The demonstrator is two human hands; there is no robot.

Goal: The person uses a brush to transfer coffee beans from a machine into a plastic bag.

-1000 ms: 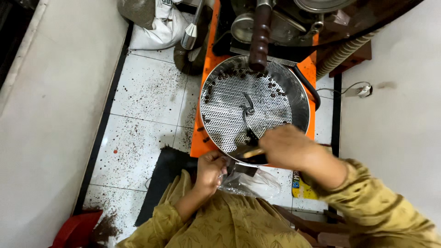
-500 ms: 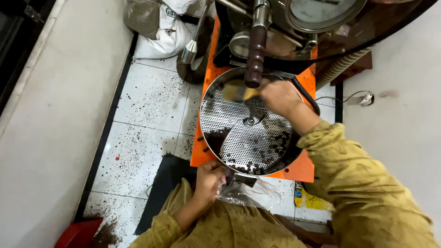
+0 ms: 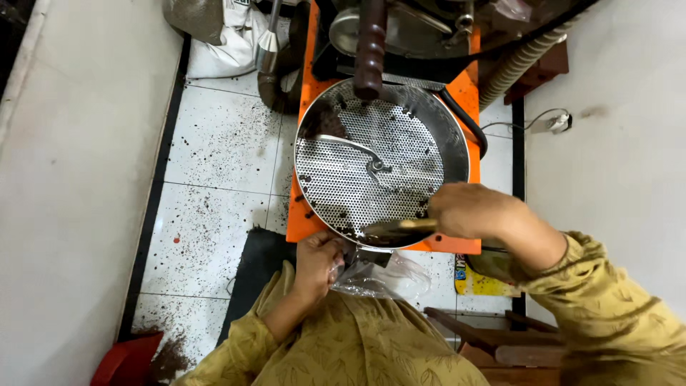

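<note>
Few dark beans left on the perforated tray; my right hand, fingers clamped on the brush, sweeps its front rim, my left hand pinching the clear bag open just below.

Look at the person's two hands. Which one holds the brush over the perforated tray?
The right hand holds the brush at the near rim of the round perforated tray; the left hand instead grips a clear plastic bag below it.

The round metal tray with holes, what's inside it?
In the tray: a curved stirring arm and a few dark beans. The right hand covers part of its near edge.
</note>
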